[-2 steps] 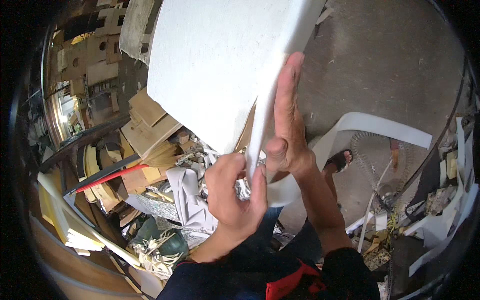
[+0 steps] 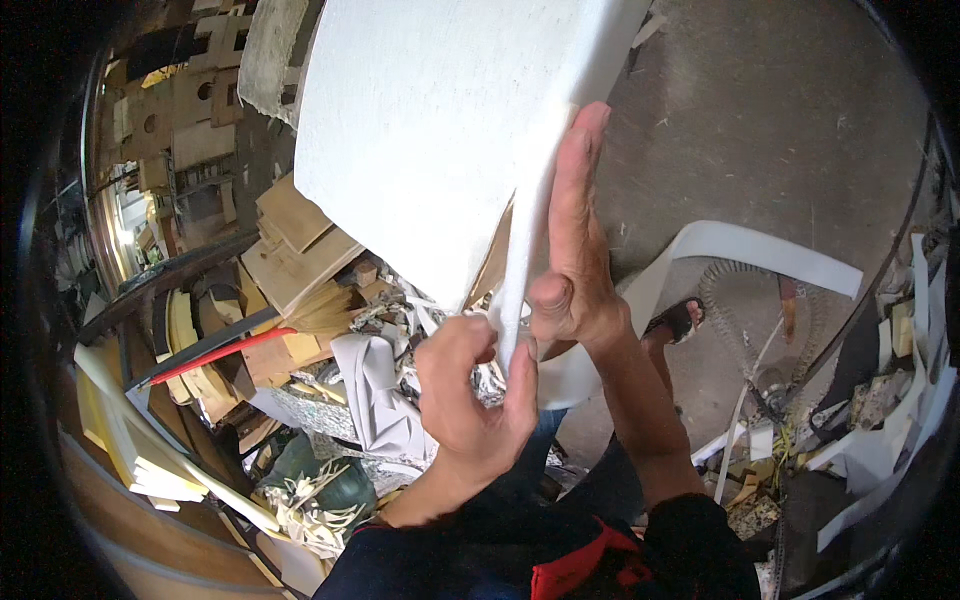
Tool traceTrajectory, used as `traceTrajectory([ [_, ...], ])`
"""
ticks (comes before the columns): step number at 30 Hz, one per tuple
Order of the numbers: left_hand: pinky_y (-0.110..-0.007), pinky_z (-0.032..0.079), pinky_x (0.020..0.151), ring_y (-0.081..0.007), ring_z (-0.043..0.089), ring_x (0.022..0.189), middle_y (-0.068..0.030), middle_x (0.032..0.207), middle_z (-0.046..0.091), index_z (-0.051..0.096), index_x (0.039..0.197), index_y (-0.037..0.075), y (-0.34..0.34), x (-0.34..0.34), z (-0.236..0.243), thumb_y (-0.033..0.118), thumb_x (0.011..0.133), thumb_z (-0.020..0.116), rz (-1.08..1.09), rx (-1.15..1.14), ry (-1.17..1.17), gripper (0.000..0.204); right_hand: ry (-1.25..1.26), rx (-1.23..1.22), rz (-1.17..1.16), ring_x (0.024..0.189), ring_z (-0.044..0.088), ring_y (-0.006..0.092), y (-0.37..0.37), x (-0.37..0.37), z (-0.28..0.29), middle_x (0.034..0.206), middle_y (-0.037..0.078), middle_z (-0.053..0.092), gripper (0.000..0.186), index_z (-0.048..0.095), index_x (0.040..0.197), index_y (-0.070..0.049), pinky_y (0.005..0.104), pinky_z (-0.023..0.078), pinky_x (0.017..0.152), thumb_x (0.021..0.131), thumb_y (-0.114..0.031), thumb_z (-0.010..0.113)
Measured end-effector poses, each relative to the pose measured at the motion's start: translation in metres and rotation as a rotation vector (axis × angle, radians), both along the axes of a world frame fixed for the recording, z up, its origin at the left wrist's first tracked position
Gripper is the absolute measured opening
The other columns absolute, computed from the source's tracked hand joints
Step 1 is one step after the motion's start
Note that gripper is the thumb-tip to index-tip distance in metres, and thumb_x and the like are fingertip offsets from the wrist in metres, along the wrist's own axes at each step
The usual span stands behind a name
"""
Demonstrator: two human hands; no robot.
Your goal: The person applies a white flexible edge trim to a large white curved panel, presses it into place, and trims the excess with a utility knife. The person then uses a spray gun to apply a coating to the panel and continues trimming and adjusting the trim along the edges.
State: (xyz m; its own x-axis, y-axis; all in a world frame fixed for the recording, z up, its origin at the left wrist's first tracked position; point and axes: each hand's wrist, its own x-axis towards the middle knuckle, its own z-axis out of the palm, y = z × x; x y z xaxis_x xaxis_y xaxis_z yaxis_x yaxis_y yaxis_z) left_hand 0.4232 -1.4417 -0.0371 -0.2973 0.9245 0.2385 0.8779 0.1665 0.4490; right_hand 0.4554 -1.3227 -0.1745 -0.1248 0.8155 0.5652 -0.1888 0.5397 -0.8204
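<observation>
A large white foam board (image 2: pixel 440 130) stands tilted in front of me, its broad face toward the left and its thin edge toward me. My left hand (image 2: pixel 475 405) is curled around the board's lower edge and pinches it. My right hand (image 2: pixel 572 240) lies flat along the board's right edge, fingers stretched upward, thumb bent against the edge low down. A foot in a dark sandal (image 2: pixel 675 320) shows below the right wrist on the concrete floor.
Cut plywood pieces (image 2: pixel 295 260) are heaped at the left beside a red-and-black bar (image 2: pixel 215 355). White cloth and shredded scraps (image 2: pixel 375 390) lie under the board. A curved white foam strip (image 2: pixel 740 250) rests on the concrete floor (image 2: pixel 780 120). Offcuts litter the right edge.
</observation>
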Motion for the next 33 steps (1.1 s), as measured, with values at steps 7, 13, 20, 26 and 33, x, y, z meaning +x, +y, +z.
traceTrajectory([
  [7,-0.032,0.058,0.071,-0.0261,0.073,0.086,-0.0214,0.103,0.069,0.053,0.116,-0.003,-0.031,-0.002,-0.007,0.001,0.081,0.078,0.099,-0.188,-0.112,0.043,0.013,-0.024,-0.045,0.153,-0.008,0.0434,-0.003,-0.007,-0.003,0.165,0.027,-0.007,0.103,-0.005,0.16,-0.002,0.057,-0.006,0.122,0.094,-0.077,0.018],
  [13,-0.031,0.058,0.069,-0.0259,0.074,0.077,-0.0202,0.095,0.073,0.056,0.105,-0.001,-0.035,-0.022,-0.008,-0.001,0.084,0.074,0.139,-0.095,0.002,0.028,-0.02,0.006,-0.122,0.152,-0.008,0.0464,-0.001,-0.015,-0.006,0.164,0.031,-0.007,0.104,-0.006,0.159,0.001,0.0594,-0.007,0.121,0.094,-0.077,0.019],
  [20,-0.031,0.057,0.067,-0.0266,0.073,0.075,-0.0209,0.095,0.073,0.058,0.1,0.0,-0.033,-0.037,-0.008,-0.004,0.084,0.072,0.049,-0.099,-0.018,0.022,-0.025,0.096,-0.221,0.152,-0.007,0.0476,0.004,-0.027,-0.011,0.163,0.032,-0.006,0.104,-0.006,0.159,0.002,0.0608,-0.006,0.121,0.095,-0.075,0.022],
  [26,-0.032,0.057,0.069,-0.0274,0.073,0.08,-0.0208,0.097,0.072,0.058,0.096,0.0,-0.034,-0.045,-0.005,-0.006,0.082,0.071,0.015,-0.13,-0.031,0.02,-0.056,0.114,-0.219,0.152,-0.007,0.0489,0.004,-0.025,-0.011,0.163,0.033,-0.006,0.104,-0.005,0.158,0.003,0.0587,-0.005,0.121,0.096,-0.074,0.023],
  [33,-0.033,0.057,0.067,-0.0298,0.074,0.078,-0.0205,0.095,0.072,0.058,0.096,0.0,-0.026,-0.056,-0.005,-0.007,0.083,0.071,-0.071,-0.107,-0.003,0.02,-0.065,0.062,-0.224,0.151,-0.006,0.0498,0.001,-0.027,-0.01,0.163,0.034,-0.005,0.105,-0.005,0.157,0.007,0.0575,-0.003,0.122,0.096,-0.073,0.024],
])
